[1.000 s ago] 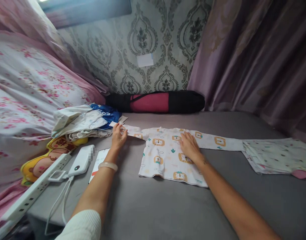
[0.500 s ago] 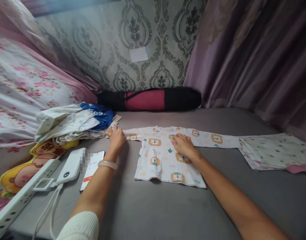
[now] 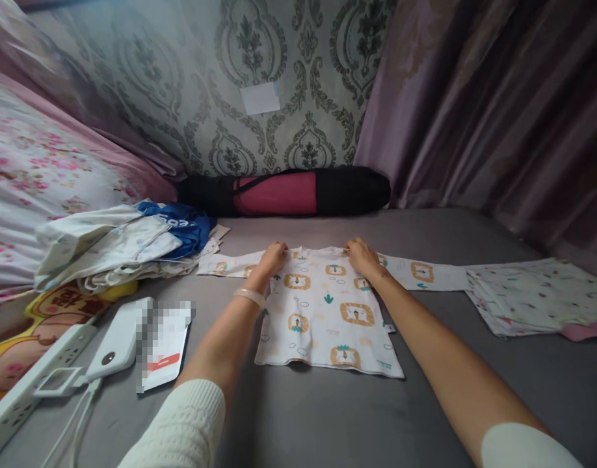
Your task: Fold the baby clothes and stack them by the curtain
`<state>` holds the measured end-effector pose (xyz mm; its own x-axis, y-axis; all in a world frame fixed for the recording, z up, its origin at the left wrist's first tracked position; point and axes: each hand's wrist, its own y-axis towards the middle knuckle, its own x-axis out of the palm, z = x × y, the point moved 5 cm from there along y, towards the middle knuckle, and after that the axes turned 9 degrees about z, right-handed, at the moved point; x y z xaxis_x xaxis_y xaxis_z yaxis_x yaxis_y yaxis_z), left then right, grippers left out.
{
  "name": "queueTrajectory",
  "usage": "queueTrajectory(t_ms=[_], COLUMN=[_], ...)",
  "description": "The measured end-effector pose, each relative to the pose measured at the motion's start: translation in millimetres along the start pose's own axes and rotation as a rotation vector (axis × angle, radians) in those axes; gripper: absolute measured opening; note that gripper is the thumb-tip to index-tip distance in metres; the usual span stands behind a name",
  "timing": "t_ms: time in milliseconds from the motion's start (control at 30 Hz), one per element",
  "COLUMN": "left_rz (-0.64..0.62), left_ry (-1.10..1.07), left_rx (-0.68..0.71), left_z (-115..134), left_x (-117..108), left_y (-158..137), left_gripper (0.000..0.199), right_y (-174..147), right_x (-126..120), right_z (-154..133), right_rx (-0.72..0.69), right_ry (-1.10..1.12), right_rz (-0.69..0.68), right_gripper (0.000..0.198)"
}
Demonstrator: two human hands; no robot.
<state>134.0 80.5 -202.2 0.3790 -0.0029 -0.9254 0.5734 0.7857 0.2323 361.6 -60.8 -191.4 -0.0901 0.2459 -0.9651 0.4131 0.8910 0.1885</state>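
A white long-sleeved shirt [image 3: 311, 325] printed with orange lion faces and green leaves lies flat, both sleeves stretched out sideways. My left hand [image 3: 275, 257] pinches it at the left shoulder, near the neckline. At the opposite shoulder, my right hand [image 3: 361, 255] has its fingers closed on the fabric. The fingertips of both hands are partly hidden. The right sleeve's end meets a folded stack of patterned clothes [image 3: 537, 292].
A heap of loose clothes [image 3: 118, 244] lies at the left, beside a yellow cushion [image 3: 15, 351]. Nearer are a power strip [image 3: 39, 383], a white power bank [image 3: 120, 341] with cables and a phone [image 3: 166, 351]. A black and pink rolled bag [image 3: 279, 193] lies along the wall.
My left hand has left the left sleeve's end and moved right to the shoulder. My right hand has shifted up from the chest to the other shoulder. The shirt's body lies straighter.
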Motion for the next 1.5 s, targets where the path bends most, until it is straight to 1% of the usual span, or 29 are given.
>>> queueTrajectory(t_ms=[167, 233, 300, 367, 400, 467, 500, 600, 700, 800, 900, 967, 1067, 1133, 1233, 1300, 1367, 1400, 1433, 1500], left_rz=[0.11, 0.157, 0.225, 0.301, 0.326, 0.335, 0.326, 0.29, 0.321, 0.355, 0.362, 0.355, 0.342, 0.346, 0.412, 0.468, 0.479, 0.465, 0.441, 0.385], left_ry=[0.091, 0.109, 0.09, 0.066, 0.063, 0.054, 0.032, -0.096, -0.202, -0.256, -0.227, -0.165, -0.102, -0.092, -0.121, -0.161, -0.182, -0.178, -0.165, -0.135], left_rx=[-0.084, -0.096, -0.088, -0.07, -0.068, -0.081, -0.087, -0.057, -0.053, -0.068, -0.076, -0.098, -0.139, -0.168, -0.232, -0.29, -0.338, -0.356, -0.364, -0.364], left_z=[10, 13, 9, -2, -10, -29, -38, -54, -57, -55, -53, -52, -50, -48, -47, -49, -49, -48, -46, -39], left_x=[-5, -9, -17, -27, -32, -36, -37, -32, -30, -29, -29, -30, -32, -33, -37, -40, -41, -41, -41, -40], left_y=[-10, -18, -29, -43, -52, -69, -77, -95, -102, -101, -98, -97, -97, -98, -105, -115, -129, -137, -145, -162], left_gripper=[0.03, 0.027, 0.028, 0.032, 0.029, 0.024, 0.023, 0.026, 0.031, 0.027, 0.023, 0.024, 0.026, 0.025, 0.025, 0.025, 0.022, 0.021, 0.022, 0.028], right_y=[-13, -17, -20, -27, -32, -45, -52, -73, -82, -84, -85, -86, -89, -91, -96, -104, -116, -124, -132, -152], right_x=[3, 4, 1, -5, -9, -14, -15, -15, -16, -15, -17, -21, -26, -25, -25, -31, -38, -39, -40, -39], right_z=[-7, -6, 3, 21, 33, 55, 64, 74, 72, 65, 60, 59, 59, 58, 57, 53, 48, 44, 40, 32], right_rx=[0.038, 0.024, 0.004, 0.011, 0.03, 0.072, 0.075, 0.019, -0.052, -0.107, -0.139, -0.142, -0.127, -0.103, -0.041, 0.012, 0.081, 0.116, 0.151, 0.207], right_ry=[-0.017, 0.048, 0.183, 0.312, 0.354, 0.396, 0.411, 0.419, 0.384, 0.348, 0.278, 0.194, 0.066, 0.023, 0.01, 0.008, -0.005, -0.015, -0.026, -0.052], right_rz=[0.129, 0.167, 0.209, 0.251, 0.262, 0.233, 0.187, 0.053, 0.063, 0.073, 0.076, 0.111, 0.182, 0.196, 0.208, 0.257, 0.281, 0.251, 0.19, 0.023], right_gripper=[0.039, 0.042, 0.042, 0.04, 0.037, 0.031, 0.028, 0.026, 0.027, 0.021, 0.015, 0.017, 0.022, 0.026, 0.031, 0.033, 0.032, 0.031, 0.033, 0.04])
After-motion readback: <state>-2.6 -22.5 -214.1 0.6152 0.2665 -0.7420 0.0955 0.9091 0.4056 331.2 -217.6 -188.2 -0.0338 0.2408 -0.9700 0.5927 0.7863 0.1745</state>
